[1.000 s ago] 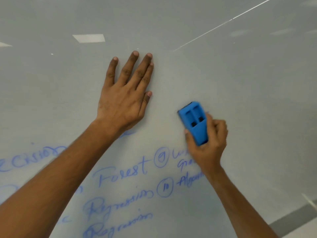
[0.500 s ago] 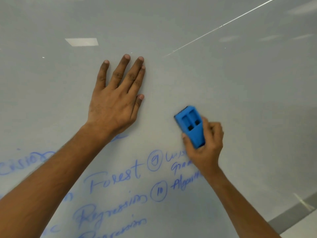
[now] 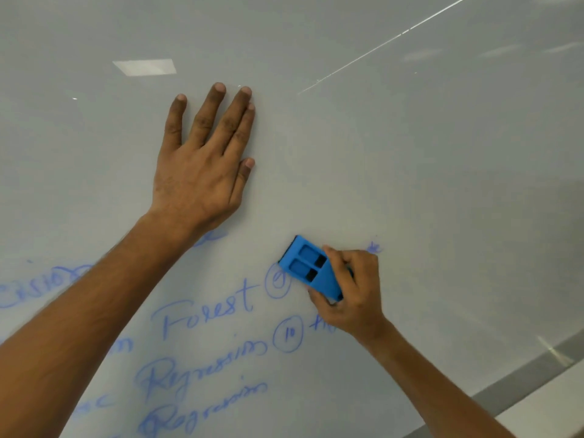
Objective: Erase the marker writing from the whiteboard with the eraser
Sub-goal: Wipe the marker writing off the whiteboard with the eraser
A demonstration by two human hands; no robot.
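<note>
**Eraser down at the circled number**

Since the earlier frames the right hand (image 3: 350, 292) has carried the blue eraser (image 3: 311, 268) down the board and tipped it leftwards, so that its upper-left corner now sits just beside the circled number at the end of the "Forest" line (image 3: 208, 311); the words that stood to the right of that circle a second ago are now hidden beneath the hand and eraser. The right hand is closed around the eraser's lower half, thumb along the near edge and fingers curled over the far edge, pressing it flat to the whiteboard (image 3: 442, 184). The eraser's back shows two recessed rectangular slots, side by side, with dark ends.

The left hand (image 3: 202, 165) lies open and flat against the board, above and left of the eraser and well apart from it, fingers spread and pointing upwards, holding nothing. It has kept much the same place.

A small blue smudge (image 3: 375, 247) shows just past the right knuckles. Below the eraser a second circle holding "10" (image 3: 288, 334) has the start of a word beside it, cut off by the right wrist. Lower left are two lines reading "Regression" (image 3: 202, 361), and at the far left a partly hidden blue word (image 3: 34, 287) runs under the left forearm. The board above both hands is clean grey-white, with a ceiling light's reflection (image 3: 145, 67). A grey frame edge (image 3: 521, 379) crosses the lower right corner.
</note>
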